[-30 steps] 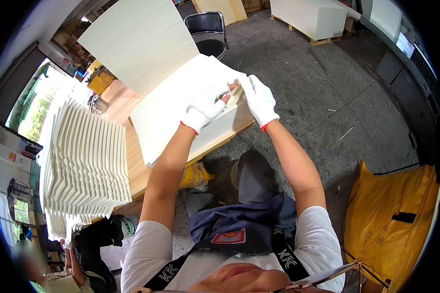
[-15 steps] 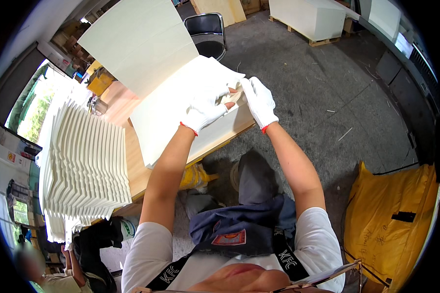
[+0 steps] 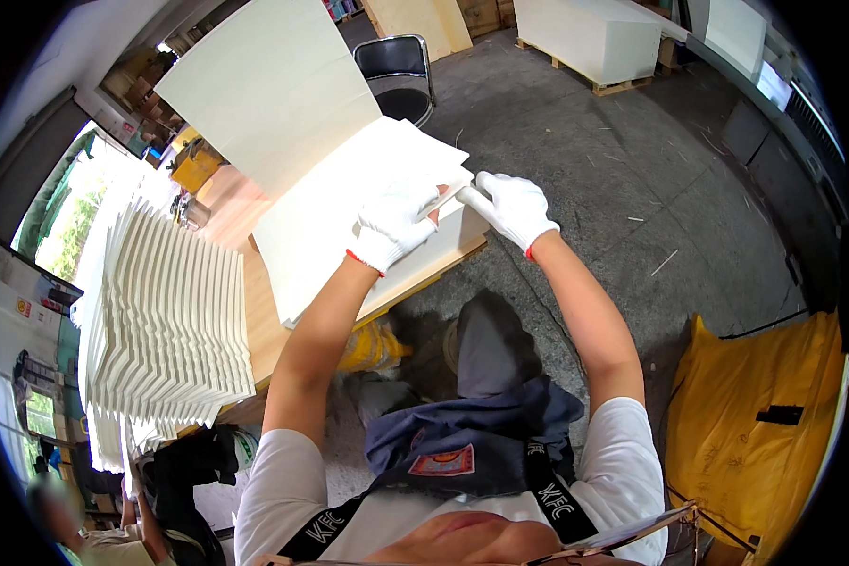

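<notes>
A stack of large white sheets (image 3: 302, 231) lies on the wooden table in front of me, its far part standing up as a tall white panel (image 3: 269, 90). My left hand (image 3: 391, 226), in a white glove with bare thumb and fingertip, is closed on the near right edge of the upper sheets and lifts it slightly. At the right corner of those sheets, my right hand (image 3: 517, 209), also gloved in white, has its fingers curled and its thumb against the sheet edge. The gloves partly hide the gripped edge.
To the left stands a tall fanned pile of white folded sheets (image 3: 174, 321), with a person (image 3: 132, 528) beyond it. A black chair (image 3: 396, 71) is behind the table. A yellow bag (image 3: 755, 424) sits at right; a white stack on a pallet (image 3: 590, 42) stands far back.
My right hand has shifted slightly right and down, its fingers curling more. My left hand has turned a little at the edge, and the sheet corner there sits differently.
</notes>
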The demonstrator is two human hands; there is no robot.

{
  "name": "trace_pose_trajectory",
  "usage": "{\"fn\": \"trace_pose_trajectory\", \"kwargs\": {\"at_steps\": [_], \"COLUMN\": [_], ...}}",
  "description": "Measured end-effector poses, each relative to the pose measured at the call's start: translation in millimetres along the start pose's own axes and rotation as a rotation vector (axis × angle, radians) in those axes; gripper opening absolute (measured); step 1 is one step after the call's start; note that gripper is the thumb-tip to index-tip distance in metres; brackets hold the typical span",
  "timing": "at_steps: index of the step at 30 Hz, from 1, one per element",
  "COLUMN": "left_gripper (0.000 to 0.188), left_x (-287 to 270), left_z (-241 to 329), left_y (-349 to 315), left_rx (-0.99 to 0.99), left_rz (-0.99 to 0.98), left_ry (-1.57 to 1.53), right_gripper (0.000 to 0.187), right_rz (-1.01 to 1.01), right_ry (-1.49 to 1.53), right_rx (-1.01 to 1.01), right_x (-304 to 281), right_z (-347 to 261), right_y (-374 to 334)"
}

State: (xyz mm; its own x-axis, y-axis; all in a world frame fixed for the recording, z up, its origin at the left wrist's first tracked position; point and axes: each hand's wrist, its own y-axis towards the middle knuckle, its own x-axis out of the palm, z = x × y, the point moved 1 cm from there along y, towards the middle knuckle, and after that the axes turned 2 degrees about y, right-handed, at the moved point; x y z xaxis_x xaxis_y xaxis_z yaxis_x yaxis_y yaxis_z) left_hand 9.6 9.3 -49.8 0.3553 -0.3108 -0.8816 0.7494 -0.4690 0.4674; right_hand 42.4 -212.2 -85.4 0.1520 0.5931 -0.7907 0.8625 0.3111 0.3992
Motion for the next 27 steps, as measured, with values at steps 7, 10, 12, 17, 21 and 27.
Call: {"fn": "trace_pose_trajectory", "kwargs": {"at_steps": [7,10,12,17,21,27], "left_gripper": [0.032,0.035,0.038,0.04,0.04,0.041], "left_x": [19,17,11,11,11,3], "left_z": [-21,-18,-11,-22,-15,-13], "left_y": [25,31,31,13,10,15], "left_rx": [-0.095,-0.206,-0.266,-0.242,-0.225,-0.285], "left_rz": [-0.01,-0.114,-0.184,-0.168,-0.143,-0.223], "left_ry": [0.024,0.007,-0.006,-0.434,-0.403,-0.404], "right_gripper": [0.038,0.041,0.051,0.054,0.054,0.055], "right_rz": [0.09,0.125,0.04,0.009,0.077,0.098], "right_ry": [-0.245,-0.043,0.292,0.577,0.563,0.536], "right_rx": [-0.261,-0.193,0.009,0.326,0.299,0.307], "right_x": [-14,-10,-3,11,17,14], "right_z": [-8,-13,-17,-23,-23,-26], "right_y": [13,22,24,21,18,16]}}
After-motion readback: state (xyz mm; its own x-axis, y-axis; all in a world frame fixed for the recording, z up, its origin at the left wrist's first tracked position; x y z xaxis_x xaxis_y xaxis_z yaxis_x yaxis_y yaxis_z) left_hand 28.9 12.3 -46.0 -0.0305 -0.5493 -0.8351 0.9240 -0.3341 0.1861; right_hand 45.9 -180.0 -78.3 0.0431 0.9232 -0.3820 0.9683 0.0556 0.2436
